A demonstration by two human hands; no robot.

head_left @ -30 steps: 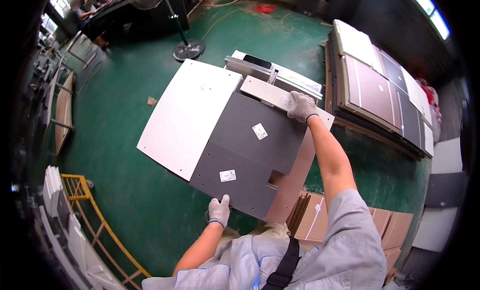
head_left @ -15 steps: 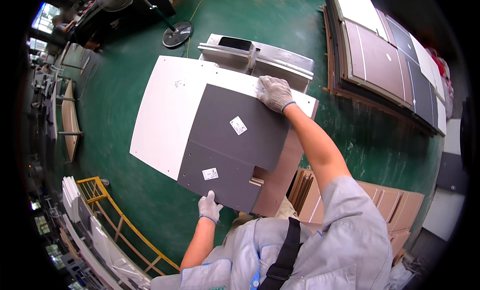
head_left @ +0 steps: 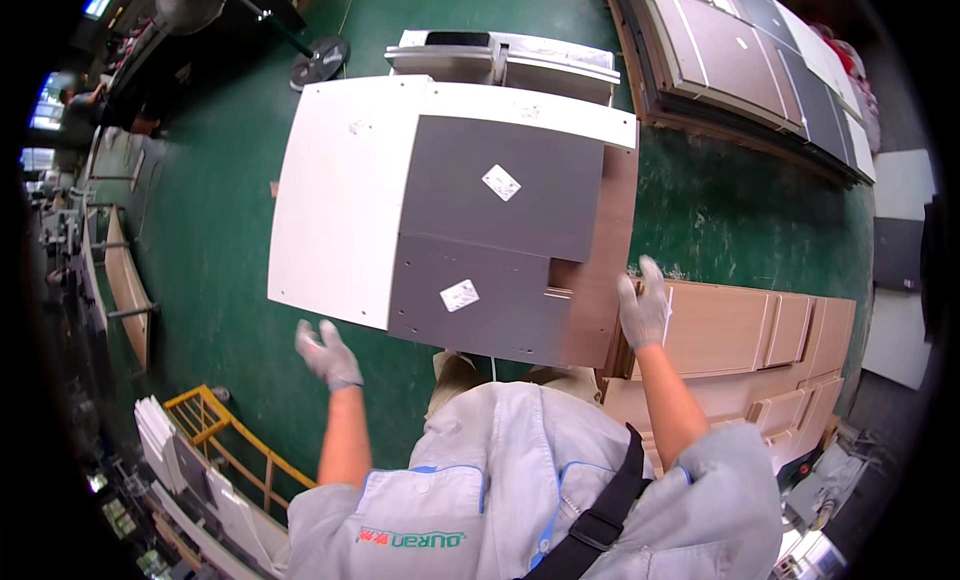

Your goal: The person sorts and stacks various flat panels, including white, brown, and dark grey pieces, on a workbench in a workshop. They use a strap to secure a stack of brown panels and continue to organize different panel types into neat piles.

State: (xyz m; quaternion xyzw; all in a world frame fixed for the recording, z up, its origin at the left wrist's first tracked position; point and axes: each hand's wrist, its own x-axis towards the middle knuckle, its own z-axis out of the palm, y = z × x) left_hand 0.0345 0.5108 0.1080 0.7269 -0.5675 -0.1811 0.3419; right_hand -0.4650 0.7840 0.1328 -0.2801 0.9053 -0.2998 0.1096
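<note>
A stack of flat furniture panels lies in front of me. Two dark grey panels [head_left: 500, 215], each bearing a white label, rest over a white panel [head_left: 335, 210] and a brown panel [head_left: 618, 220]. My left hand [head_left: 328, 357], in a pale work glove, hovers off the near left edge of the white panel, fingers apart and holding nothing. Past the near right corner of the brown panel is my right hand [head_left: 645, 308], also gloved and spread, apart from the stack.
Light brown panels [head_left: 720, 330] lie stacked at right. Another tall panel stack [head_left: 730, 55] stands far right. A yellow-framed cart [head_left: 215, 420] with boards is at lower left. Beyond the stack is a metal-framed unit [head_left: 500, 60]; a round-based stand [head_left: 320, 62] stands far left. A person [head_left: 85, 105] works farther back.
My right hand has left the far edge of the stack and come back to its near right side. My left hand has let go of the near edge and moved left.
</note>
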